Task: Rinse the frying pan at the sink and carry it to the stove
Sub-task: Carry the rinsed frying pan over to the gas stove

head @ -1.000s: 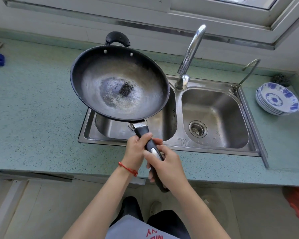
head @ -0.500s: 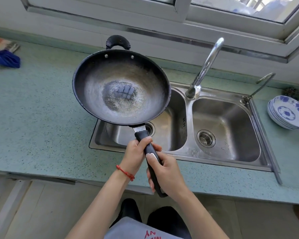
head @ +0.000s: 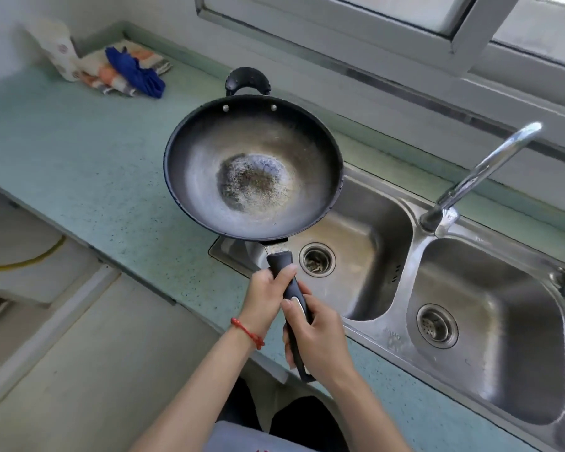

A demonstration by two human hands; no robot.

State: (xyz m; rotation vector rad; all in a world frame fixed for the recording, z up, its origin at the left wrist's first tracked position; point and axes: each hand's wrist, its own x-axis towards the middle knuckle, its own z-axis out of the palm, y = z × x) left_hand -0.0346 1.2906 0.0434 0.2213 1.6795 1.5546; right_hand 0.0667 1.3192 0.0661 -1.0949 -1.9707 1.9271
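Nearest to us, our right hand (head: 320,334) wraps the lower end of the frying pan's long black handle (head: 292,308), fingers curled round it, thumb laid along its top. Just beyond, our left hand (head: 268,296) clamps the same handle higher up, close under the metal neck where it joins the bowl; a red cord circles that wrist. The two hands touch, stacked one behind the other, so both grip the handle and neither is free.

The frying pan (head: 253,168) lies straight out from the hands, its long axis running from near to far and leaning slightly left, with the small loop handle (head: 248,80) at the far rim. The left hand is the nearer to the bowl. The pan is held in the air, roughly level, its bowl over the left edge of the sink (head: 369,243) and the worktop (head: 79,151) beside it. A speckled patch sits in its centre; we cannot tell whether it is water or residue.

To the right, the tap (head: 480,172) rises well apart from the pan and no water runs from it. To the left, the worktop is bare up to the folded cloths (head: 128,68) in the far corner. No stove is in view, so we judge the carry goes leftward, over that open worktop, swinging the pan clear of the window ledge (head: 356,65) beyond.
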